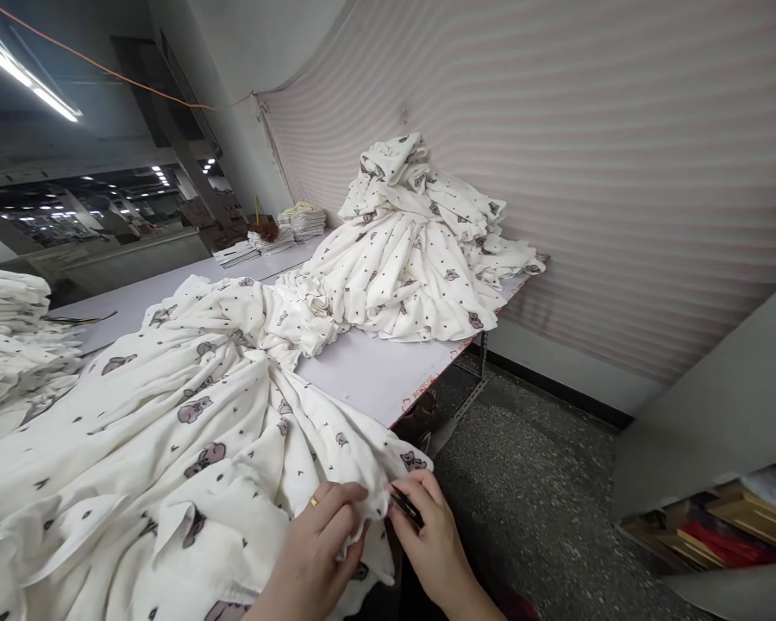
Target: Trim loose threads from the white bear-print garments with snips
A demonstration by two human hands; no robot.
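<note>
- Two bare hands meet at the near side: the left hand [323,543] has its fingers bent and pinched on the white printed fabric [233,414], a gold ring [314,502] on one of them.
- The right hand [430,535] has thumb and fingers closed round a small dark tool [407,507], its far end right by the fabric's edge; whether it touches the cloth, I can't make out from here.
- Both wrists come up from the near side, backs of the hands partly upward, the fingertips close together.
- The fabric spreads in loose folds over the near left, its right edge hanging past the counter [362,366].
- Farther back, a heaped cloth pile [414,259] sits on the counter; another stack [13,345] stands at left.
- Right of the hands is open speckled floor [543,483], reaching to a pale cabinet [717,405].
</note>
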